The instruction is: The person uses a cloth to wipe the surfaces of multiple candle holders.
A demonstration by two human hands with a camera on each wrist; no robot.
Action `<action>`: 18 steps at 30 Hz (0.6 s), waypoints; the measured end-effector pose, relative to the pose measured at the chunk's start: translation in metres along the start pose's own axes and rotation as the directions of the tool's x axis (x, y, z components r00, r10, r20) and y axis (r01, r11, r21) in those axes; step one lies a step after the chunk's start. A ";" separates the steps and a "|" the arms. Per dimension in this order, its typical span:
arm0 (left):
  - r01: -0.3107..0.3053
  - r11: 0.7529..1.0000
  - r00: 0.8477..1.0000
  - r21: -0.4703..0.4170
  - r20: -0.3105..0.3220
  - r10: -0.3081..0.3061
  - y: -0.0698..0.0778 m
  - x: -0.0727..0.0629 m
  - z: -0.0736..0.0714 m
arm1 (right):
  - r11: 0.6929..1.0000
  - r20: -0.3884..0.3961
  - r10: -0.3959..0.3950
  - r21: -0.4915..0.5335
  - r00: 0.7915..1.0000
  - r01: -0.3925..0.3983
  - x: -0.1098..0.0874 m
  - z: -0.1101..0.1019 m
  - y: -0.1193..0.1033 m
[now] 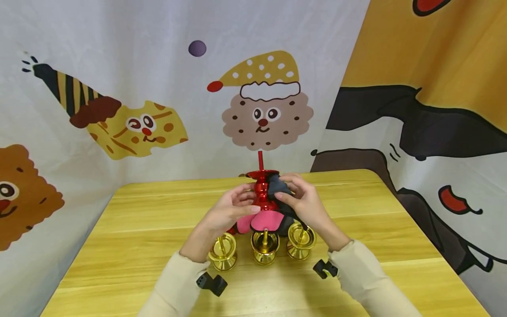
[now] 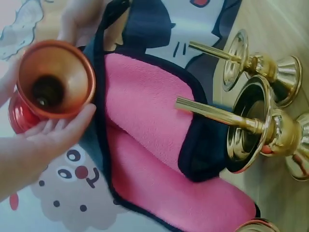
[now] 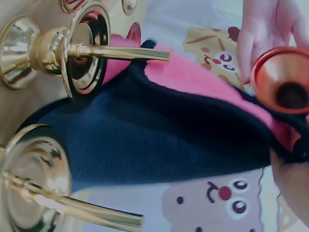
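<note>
A shiny red candlestick (image 1: 261,187) with a dish and thin spike on top is raised over the far part of the table. My left hand (image 1: 227,211) holds it from the left, fingers and thumb about its body. Its hollow, orange-lit base (image 2: 53,79) faces the left wrist view. My right hand (image 1: 305,204) pinches a cloth (image 1: 267,220), pink on one side and dark blue-grey on the other with black edging, against the candlestick's right side. The rest of the cloth (image 3: 169,140) hangs down in folds.
Close in front of the cloth stand a left gold candlestick (image 1: 223,253), a middle one (image 1: 264,251) and a right one (image 1: 299,246), spikes upward. A red piece (image 1: 232,230) shows past the cloth's left edge. Behind the wooden table (image 1: 130,246) hangs a printed curtain (image 1: 158,66).
</note>
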State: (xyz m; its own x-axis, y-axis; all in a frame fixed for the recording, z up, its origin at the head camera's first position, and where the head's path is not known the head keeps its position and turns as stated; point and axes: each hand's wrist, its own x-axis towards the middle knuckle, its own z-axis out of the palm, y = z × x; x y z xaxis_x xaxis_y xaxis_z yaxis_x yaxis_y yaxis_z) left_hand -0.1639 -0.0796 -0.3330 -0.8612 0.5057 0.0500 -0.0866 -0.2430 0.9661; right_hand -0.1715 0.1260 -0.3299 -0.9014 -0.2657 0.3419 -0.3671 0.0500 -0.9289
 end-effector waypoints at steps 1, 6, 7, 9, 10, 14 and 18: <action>-0.006 1.000 1.000 -0.012 0.027 0.007 0.000 0.000 -0.001 | 0.999 0.005 0.024 0.022 1.000 -0.024 0.000 -0.001 0.001; -0.009 0.981 0.999 0.194 -0.039 0.017 0.001 0.000 0.003 | 0.998 0.001 0.060 0.026 0.998 -0.060 0.000 -0.002 0.005; 0.005 0.961 0.997 0.275 -0.080 0.018 0.001 0.000 0.005 | 0.999 -0.006 0.047 0.009 0.999 -0.047 -0.001 0.000 0.005; 0.049 0.896 0.985 0.441 -0.171 0.030 0.000 0.001 0.011 | 0.999 -0.015 0.007 -0.052 1.000 -0.007 -0.002 0.004 0.004; 0.072 0.852 0.978 0.519 -0.206 0.043 0.000 0.002 0.014 | 0.996 -0.015 -0.017 -0.091 1.000 0.015 -0.003 0.006 0.003; 0.139 0.735 0.959 0.664 -0.276 0.068 -0.002 0.003 0.020 | 0.971 -0.012 -0.096 -0.219 0.995 0.091 -0.005 0.014 0.000; 0.098 0.842 0.975 0.531 -0.222 0.027 -0.001 0.001 0.013 | 0.981 -0.011 -0.097 -0.172 0.995 0.093 -0.005 0.011 -0.001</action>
State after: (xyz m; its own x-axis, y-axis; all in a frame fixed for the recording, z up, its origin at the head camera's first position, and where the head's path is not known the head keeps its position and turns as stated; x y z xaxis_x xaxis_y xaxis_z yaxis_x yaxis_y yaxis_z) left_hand -0.1582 -0.0683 -0.3304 -0.9529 0.3026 0.0185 0.1088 0.2844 0.9525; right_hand -0.1644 0.1163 -0.3324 -0.8641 -0.2587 0.4317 -0.4837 0.1902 -0.8543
